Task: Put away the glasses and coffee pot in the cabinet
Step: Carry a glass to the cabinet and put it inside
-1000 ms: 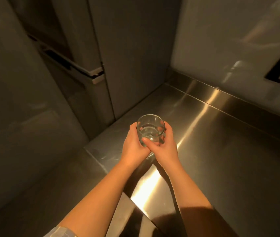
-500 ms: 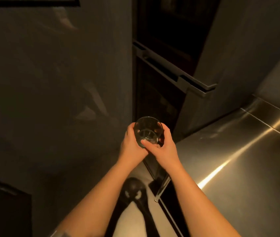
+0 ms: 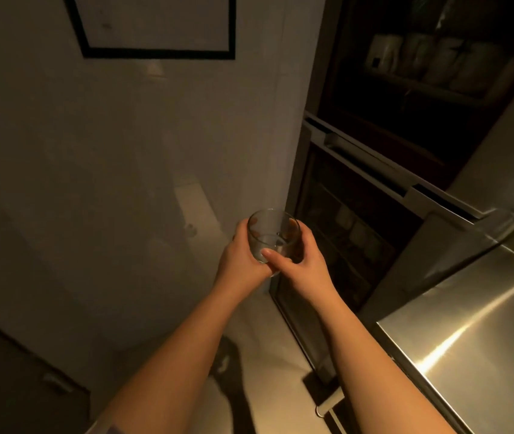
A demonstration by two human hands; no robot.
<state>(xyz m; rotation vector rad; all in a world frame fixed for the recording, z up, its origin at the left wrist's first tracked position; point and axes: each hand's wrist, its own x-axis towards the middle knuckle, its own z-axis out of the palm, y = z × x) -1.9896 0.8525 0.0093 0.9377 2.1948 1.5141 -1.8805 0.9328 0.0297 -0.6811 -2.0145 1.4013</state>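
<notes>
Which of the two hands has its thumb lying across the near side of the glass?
The right hand: its thumb crosses the near wall of the glass, tip pointing left. The left hand only cups the glass's left side.

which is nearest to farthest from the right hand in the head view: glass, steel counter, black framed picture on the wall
1. glass: held in the right hand, with the left hand on its other side.
2. steel counter: lower right.
3. black framed picture: on the wall, top left, farthest.
</notes>
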